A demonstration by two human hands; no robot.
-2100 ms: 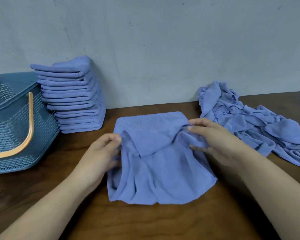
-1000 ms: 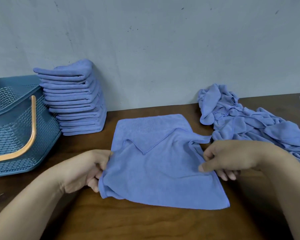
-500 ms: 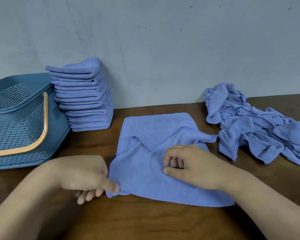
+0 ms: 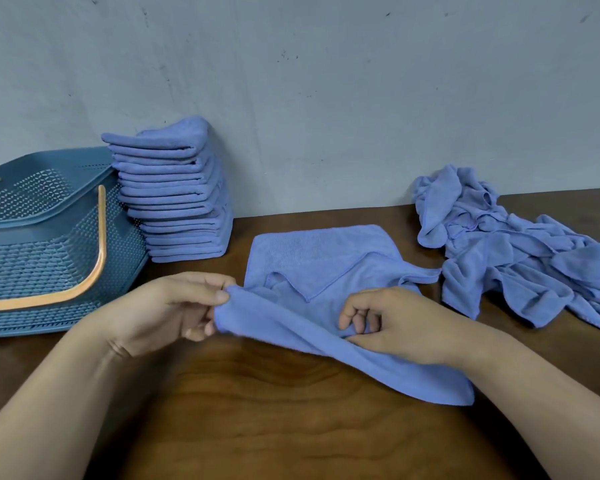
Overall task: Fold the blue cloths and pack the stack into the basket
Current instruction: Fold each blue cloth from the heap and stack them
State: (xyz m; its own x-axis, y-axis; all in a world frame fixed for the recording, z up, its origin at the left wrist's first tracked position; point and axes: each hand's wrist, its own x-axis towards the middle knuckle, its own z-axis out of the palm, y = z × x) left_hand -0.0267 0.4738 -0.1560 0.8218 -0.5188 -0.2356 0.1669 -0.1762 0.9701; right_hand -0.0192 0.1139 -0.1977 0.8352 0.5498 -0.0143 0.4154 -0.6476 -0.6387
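A blue cloth [image 4: 319,261] lies partly spread on the brown table in front of me, one flap turned over on top. My left hand [image 4: 174,306] pinches its near left corner and lifts it off the table. My right hand [image 4: 392,323] has curled fingers gripping the near edge further right. A tall stack of folded blue cloths [image 4: 177,192] stands against the wall at the left. Beside that stack sits a blue perforated basket [image 4: 42,258] with an orange handle. A heap of unfolded blue cloths [image 4: 513,247] lies at the right.
A grey wall [image 4: 326,98] runs along the back of the wooden table [image 4: 291,420]. The basket touches the folded stack's left side.
My left hand has lifted the cloth's near left corner up and back. My right hand stayed on the near edge, and that edge now rises off the table.
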